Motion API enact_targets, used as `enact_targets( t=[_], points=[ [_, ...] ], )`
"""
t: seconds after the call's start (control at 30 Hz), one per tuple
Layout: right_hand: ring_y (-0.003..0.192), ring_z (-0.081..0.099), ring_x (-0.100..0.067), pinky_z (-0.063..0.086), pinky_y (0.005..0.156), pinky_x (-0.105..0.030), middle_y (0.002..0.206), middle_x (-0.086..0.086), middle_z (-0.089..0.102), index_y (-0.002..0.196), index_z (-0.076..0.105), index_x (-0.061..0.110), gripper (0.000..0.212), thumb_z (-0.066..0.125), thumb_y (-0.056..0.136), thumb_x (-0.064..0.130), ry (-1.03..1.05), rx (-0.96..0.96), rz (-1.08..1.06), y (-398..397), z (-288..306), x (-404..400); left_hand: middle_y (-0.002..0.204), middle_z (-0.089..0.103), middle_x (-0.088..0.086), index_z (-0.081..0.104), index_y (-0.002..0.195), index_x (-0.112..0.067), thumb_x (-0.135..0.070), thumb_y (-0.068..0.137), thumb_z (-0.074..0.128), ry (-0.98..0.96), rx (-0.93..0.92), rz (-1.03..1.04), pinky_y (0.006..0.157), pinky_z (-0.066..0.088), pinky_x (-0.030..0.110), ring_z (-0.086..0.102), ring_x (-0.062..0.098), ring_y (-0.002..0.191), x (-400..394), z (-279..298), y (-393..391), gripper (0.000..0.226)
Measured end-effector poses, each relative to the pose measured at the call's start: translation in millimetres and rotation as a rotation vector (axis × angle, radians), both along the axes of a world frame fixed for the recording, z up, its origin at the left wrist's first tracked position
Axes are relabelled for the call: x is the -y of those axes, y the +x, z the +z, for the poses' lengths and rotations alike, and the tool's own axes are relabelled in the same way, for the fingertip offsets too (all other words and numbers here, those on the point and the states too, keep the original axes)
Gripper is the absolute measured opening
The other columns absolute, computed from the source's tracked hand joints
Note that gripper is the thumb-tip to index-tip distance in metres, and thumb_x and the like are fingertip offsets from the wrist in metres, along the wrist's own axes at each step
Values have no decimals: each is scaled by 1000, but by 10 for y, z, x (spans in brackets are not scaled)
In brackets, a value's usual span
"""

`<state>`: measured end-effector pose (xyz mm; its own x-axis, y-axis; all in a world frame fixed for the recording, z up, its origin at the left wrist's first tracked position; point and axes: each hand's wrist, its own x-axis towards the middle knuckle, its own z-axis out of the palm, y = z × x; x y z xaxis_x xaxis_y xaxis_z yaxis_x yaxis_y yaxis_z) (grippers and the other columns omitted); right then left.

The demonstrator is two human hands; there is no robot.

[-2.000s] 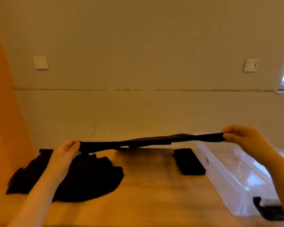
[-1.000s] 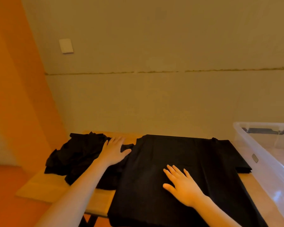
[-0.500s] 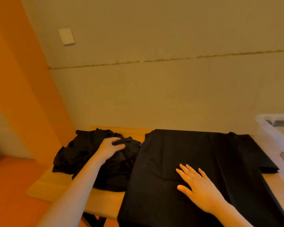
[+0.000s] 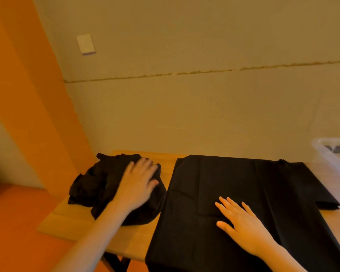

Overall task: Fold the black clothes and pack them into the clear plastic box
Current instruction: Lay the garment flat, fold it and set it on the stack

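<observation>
Black shirt [image 4: 243, 193] flat; my right hand [image 4: 241, 222] spread on it, left hand [image 4: 139, 183] blurred, open on pile [image 4: 98, 183]. I'd smooth before folding.

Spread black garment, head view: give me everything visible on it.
The spread garment is plain black, matte woven-looking fabric, laid flat on the wooden table, near edge hanging over the front. A sleeve juts right toward the clear box. Faint creases. The right hand lies flat on it, fingers straight. The black pile sits beside its left edge.
</observation>
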<state>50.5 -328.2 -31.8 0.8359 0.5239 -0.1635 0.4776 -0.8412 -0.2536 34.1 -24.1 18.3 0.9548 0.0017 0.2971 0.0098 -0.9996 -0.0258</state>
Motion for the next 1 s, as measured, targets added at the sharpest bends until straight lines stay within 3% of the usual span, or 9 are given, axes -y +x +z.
enact_targets(
  t=[0.1,0.2,0.3,0.37,0.53,0.7,0.8,0.9,1.0],
  points=[
    [128,-17,2,-9,112,-34,155,14,-6,147,2,36,116,-20,42,79,8,17,3,-3,-25,16,158,12,-6,28,147,-26,-55,95,14,22,-209,-83,111,-14,35,-1,12,146,330,-197,-83,62],
    [137,-12,-2,-7,113,-34,156,12,-4,148,5,33,123,-21,38,83,18,5,20,5,-52,32,157,14,-10,28,147,-26,-59,85,4,-132,-184,-212,108,-16,24,-2,4,144,675,-302,-287,74],
    [140,-5,-2,-3,115,-31,156,10,3,148,12,29,92,12,69,77,140,-80,-10,-20,23,96,157,9,-12,23,149,-26,-44,99,28,-228,-294,-296,112,-9,21,-4,3,143,1035,-364,-386,53],
    [142,-3,-5,-1,116,-31,156,9,5,148,14,27,65,36,92,53,186,-43,-63,41,50,217,158,4,-9,17,150,-24,-41,100,32,-252,-367,-230,114,-3,25,-4,8,145,1093,-399,-273,55],
    [144,0,-13,4,117,-34,157,2,7,148,14,20,62,37,97,44,163,52,-302,378,46,745,159,-4,-2,4,151,-22,-53,98,21,-165,-465,-58,117,1,33,-6,16,146,955,-592,-37,64],
    [144,3,-15,13,115,-31,157,0,7,149,12,16,63,36,97,43,106,11,-355,655,44,932,157,-13,-4,-5,150,-22,-86,46,-30,-123,-505,-41,116,-1,31,-13,13,144,800,-626,-200,124],
    [143,14,-14,20,114,-32,155,2,17,147,23,18,56,39,98,39,165,71,-328,844,84,844,158,-9,-4,-1,151,-21,-63,92,13,-142,-498,20,117,5,31,-10,13,145,834,-554,-216,73],
    [141,21,-19,22,113,-35,152,-3,26,144,31,13,48,38,99,30,283,230,-472,1071,196,943,159,2,-4,11,151,-21,-47,99,25,-192,-316,-17,116,4,27,0,12,146,969,-404,-17,60],
    [143,17,-24,17,116,-41,153,-10,22,146,22,8,55,30,100,36,194,149,-621,1263,137,1242,159,5,-2,15,150,-20,-43,100,28,-275,-267,-100,116,3,28,0,13,146,1131,-349,427,57]
  ],
)
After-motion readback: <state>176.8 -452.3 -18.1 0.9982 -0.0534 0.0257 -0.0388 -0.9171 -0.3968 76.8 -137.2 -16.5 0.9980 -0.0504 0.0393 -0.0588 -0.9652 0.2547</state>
